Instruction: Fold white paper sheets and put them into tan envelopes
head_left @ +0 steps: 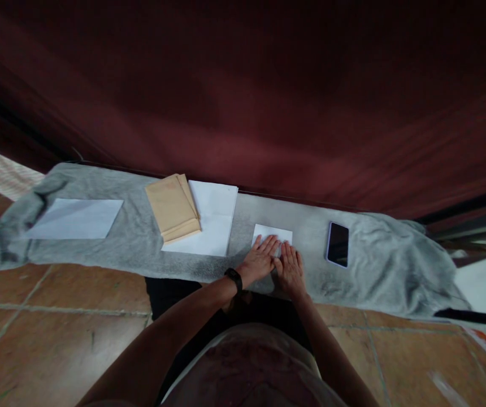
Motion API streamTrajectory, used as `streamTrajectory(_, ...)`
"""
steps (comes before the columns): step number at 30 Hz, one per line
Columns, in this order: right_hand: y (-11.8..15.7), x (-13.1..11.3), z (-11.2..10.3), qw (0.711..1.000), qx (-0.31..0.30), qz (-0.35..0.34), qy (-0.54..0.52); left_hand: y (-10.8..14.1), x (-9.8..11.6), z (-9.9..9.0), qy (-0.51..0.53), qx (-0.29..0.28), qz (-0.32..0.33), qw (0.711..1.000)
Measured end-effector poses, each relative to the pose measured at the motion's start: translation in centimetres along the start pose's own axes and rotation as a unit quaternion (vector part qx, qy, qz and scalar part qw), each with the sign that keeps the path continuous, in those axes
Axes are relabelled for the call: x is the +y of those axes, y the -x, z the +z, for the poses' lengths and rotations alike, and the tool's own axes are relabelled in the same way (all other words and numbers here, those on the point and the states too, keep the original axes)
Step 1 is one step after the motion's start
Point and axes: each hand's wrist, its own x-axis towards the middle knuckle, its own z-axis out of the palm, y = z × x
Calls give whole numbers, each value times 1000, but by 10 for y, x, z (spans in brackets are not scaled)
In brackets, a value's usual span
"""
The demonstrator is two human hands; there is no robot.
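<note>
White paper (272, 229) under left hand (262, 259), right hand (290, 272); sheet's (214, 217) mark (228, 190) illegible

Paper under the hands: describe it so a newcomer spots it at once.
Find the long grey cloth running across the picture. On it, between the tan envelopes and the phone, the left hand and right hand lie flat on the paper. It is the smallest white sheet on the cloth, and the only one under hands.
</note>
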Motion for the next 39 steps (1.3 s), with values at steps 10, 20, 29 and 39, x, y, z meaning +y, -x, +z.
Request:
streamTrajectory(10, 3, 4, -6, 997, 24, 58, -44, 7, -43, 3, 45, 51, -132, 989)
streamTrajectory(20, 6, 3, -4, 995, 47, 67, -50, -30, -9, 12, 36, 63, -49, 996)
streamTrajectory(29, 4, 1, -2, 995, 50, 73, -38, -38, -47, -22, 111, 9, -181, 977)
streamTrajectory(39, 1, -11, -13, 994, 70, 33, -74, -65, -66, -56, 376, -60, -324, 866)
